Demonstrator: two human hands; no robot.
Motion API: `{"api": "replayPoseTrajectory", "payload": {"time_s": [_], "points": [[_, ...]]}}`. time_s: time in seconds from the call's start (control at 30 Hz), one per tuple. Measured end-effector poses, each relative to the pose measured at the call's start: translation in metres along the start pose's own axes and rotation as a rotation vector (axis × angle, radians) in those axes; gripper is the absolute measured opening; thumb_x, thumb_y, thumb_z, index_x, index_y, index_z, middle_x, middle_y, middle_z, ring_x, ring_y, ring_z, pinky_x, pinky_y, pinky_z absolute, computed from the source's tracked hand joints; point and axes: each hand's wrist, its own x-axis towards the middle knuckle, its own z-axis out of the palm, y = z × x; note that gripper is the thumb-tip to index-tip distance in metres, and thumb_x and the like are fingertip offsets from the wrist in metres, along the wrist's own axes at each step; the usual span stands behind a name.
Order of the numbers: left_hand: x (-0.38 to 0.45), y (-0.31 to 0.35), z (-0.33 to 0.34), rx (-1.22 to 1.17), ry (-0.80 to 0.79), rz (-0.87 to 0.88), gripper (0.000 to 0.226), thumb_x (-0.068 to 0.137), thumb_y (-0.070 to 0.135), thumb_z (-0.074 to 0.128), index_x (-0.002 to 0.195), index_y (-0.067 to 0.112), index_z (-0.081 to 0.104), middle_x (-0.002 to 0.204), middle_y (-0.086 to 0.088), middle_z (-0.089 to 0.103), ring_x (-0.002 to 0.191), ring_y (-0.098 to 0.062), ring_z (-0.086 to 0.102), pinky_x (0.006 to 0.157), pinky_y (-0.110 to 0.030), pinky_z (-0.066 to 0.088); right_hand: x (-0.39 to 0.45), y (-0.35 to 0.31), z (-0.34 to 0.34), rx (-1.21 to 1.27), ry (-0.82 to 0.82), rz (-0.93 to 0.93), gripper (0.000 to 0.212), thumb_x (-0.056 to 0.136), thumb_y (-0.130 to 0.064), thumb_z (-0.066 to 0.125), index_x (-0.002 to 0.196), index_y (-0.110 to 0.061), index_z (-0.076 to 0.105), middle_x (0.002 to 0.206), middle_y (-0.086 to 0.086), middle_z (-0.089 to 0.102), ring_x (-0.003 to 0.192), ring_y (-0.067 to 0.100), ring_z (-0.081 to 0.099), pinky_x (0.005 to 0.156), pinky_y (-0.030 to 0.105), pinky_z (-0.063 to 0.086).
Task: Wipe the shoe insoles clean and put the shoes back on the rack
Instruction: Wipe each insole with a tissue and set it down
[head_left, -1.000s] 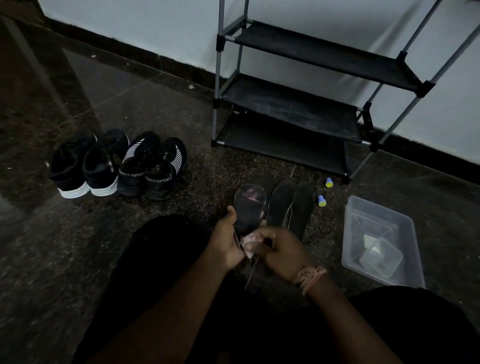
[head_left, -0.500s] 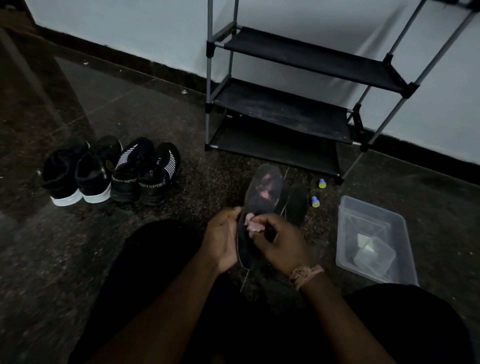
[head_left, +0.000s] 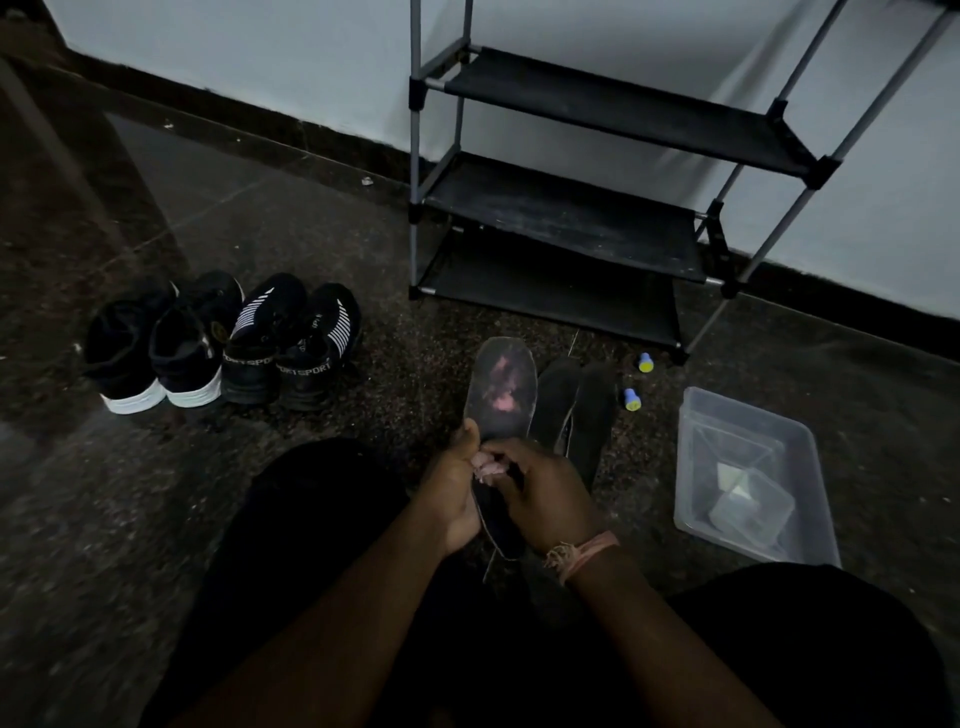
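My left hand (head_left: 453, 488) grips a dark insole (head_left: 500, 392) by its left edge and holds it upright over my lap, its worn pinkish toe end pointing away. My right hand (head_left: 545, 493) presses a small pink cloth (head_left: 488, 465) against the middle of that insole. Two more dark insoles (head_left: 574, 410) lie side by side on the floor just beyond. Two pairs of black shoes stand in a row at the left: a white-soled pair (head_left: 156, 343) and a striped pair (head_left: 293, 345). The black three-shelf rack (head_left: 561, 218) stands against the wall with bare shelves.
A clear plastic tub (head_left: 748, 473) holding a smaller clear box sits on the floor at the right. Two small blue-and-yellow caps (head_left: 638, 382) lie near the rack's front leg. My dark-clothed knees fill the lower view. The floor is dark speckled stone.
The insole has risen from a low, flat hold to an upright one, its toe end now higher. The cloth stays pressed at the middle by my right hand.
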Motion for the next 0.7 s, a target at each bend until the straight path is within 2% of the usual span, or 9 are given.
{"api": "replayPoseTrajectory", "payload": {"time_s": [0.13, 0.23, 0.33, 0.43, 0.53, 0.6, 0.67, 0.7], "points": [[-0.005, -0.008, 0.001, -0.079, -0.155, -0.072, 0.054, 0.102, 0.047, 0.042, 0.141, 0.013, 0.055, 0.140, -0.018, 0.060, 0.128, -0.032, 0.059, 0.112, -0.051, 0.042, 0.013, 0.006, -0.009, -0.149, 0.231, 0.051, 0.018, 0.090, -0.012, 0.064, 0.102, -0.021, 0.074, 0.098, 0.001, 0.068, 0.090, 0.017, 0.064, 0.079, 0.030, 0.051], [-0.006, -0.015, 0.004, -0.046, -0.162, -0.089, 0.052, 0.101, 0.044, 0.044, 0.142, 0.015, 0.054, 0.142, -0.015, 0.060, 0.130, -0.030, 0.058, 0.115, -0.052, 0.039, 0.020, 0.014, -0.025, -0.097, 0.389, 0.135, 0.019, 0.088, -0.008, 0.067, 0.102, -0.019, 0.076, 0.098, 0.000, 0.072, 0.092, 0.015, 0.066, 0.085, 0.031, 0.054], [-0.005, -0.012, 0.002, -0.019, -0.180, -0.070, 0.055, 0.100, 0.045, 0.046, 0.144, 0.012, 0.053, 0.141, -0.018, 0.059, 0.131, -0.031, 0.057, 0.113, -0.050, 0.042, 0.008, -0.003, -0.018, -0.026, 0.335, 0.101, 0.018, 0.092, -0.010, 0.066, 0.103, -0.019, 0.076, 0.100, -0.003, 0.074, 0.094, 0.012, 0.068, 0.085, 0.030, 0.054], [-0.005, -0.008, 0.000, -0.004, -0.154, -0.029, 0.058, 0.092, 0.042, 0.053, 0.141, 0.010, 0.055, 0.135, -0.017, 0.064, 0.123, -0.027, 0.063, 0.097, -0.038, 0.052, -0.004, -0.022, -0.005, 0.013, 0.255, 0.046, 0.018, 0.090, -0.009, 0.065, 0.100, -0.019, 0.076, 0.096, -0.003, 0.074, 0.089, 0.008, 0.066, 0.081, 0.022, 0.050], [-0.011, -0.010, 0.005, -0.001, -0.181, -0.046, 0.055, 0.099, 0.043, 0.046, 0.143, 0.012, 0.053, 0.139, -0.017, 0.062, 0.129, -0.030, 0.059, 0.104, -0.044, 0.050, 0.011, -0.006, -0.016, -0.026, 0.370, 0.122, 0.016, 0.090, -0.009, 0.066, 0.098, -0.017, 0.077, 0.095, -0.001, 0.074, 0.091, 0.012, 0.066, 0.081, 0.022, 0.049], [-0.015, -0.012, 0.006, -0.003, -0.181, -0.066, 0.047, 0.105, 0.040, 0.040, 0.140, 0.013, 0.057, 0.136, -0.015, 0.064, 0.124, -0.029, 0.063, 0.098, -0.041, 0.055, 0.018, 0.004, -0.026, -0.024, 0.426, 0.216, 0.015, 0.089, -0.007, 0.066, 0.096, -0.015, 0.076, 0.094, 0.002, 0.074, 0.091, 0.018, 0.068, 0.082, 0.024, 0.051], [-0.015, -0.011, 0.003, -0.025, -0.181, -0.078, 0.047, 0.106, 0.040, 0.038, 0.139, 0.012, 0.058, 0.134, -0.016, 0.065, 0.121, -0.028, 0.065, 0.092, -0.039, 0.057, 0.014, -0.003, -0.024, -0.027, 0.377, 0.185, 0.015, 0.089, -0.005, 0.064, 0.094, -0.014, 0.076, 0.093, 0.004, 0.072, 0.090, 0.019, 0.067, 0.082, 0.026, 0.051], [-0.015, -0.009, 0.001, -0.018, -0.160, -0.072, 0.049, 0.106, 0.042, 0.039, 0.140, 0.012, 0.057, 0.136, -0.017, 0.063, 0.123, -0.028, 0.064, 0.095, -0.040, 0.055, 0.009, -0.011, -0.018, -0.022, 0.318, 0.138, 0.017, 0.089, -0.003, 0.063, 0.093, -0.015, 0.076, 0.092, 0.004, 0.072, 0.089, 0.018, 0.066, 0.081, 0.027, 0.051]]}}
